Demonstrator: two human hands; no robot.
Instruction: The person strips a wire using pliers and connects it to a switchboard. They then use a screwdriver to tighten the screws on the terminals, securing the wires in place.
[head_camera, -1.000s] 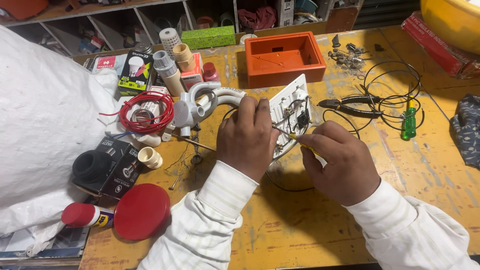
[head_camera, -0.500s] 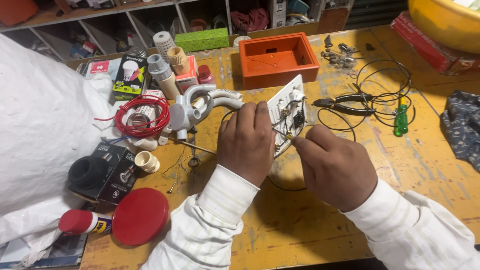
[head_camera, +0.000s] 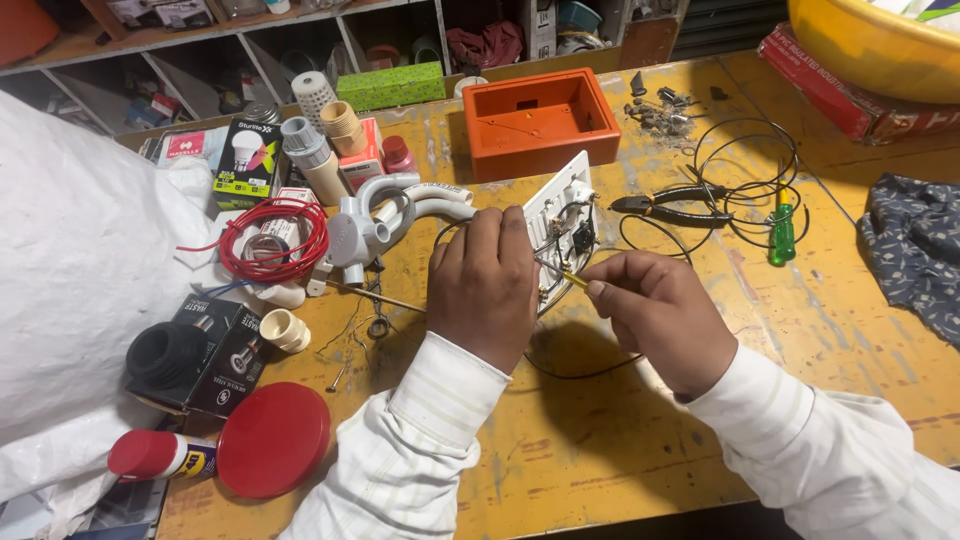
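Head view: left hand (head_camera: 485, 285) grips white switch plate (head_camera: 560, 205); right hand (head_camera: 660, 315) pinches yellow screwdriver (head_camera: 570, 279).

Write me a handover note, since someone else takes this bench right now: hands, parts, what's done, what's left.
Left hand steadies the white switch plate, tilted up on its edge with the wired back facing the person.
Right hand pinches a thin yellow-handled tool, tip at the plate's back.
Orange box sits open behind the plate; pliers and green screwdriver lie to the right among black wire loops.
Done: some wires already run to the plate's back.
Left: plate is not yet on the box; how many terminals are finished cannot be told.
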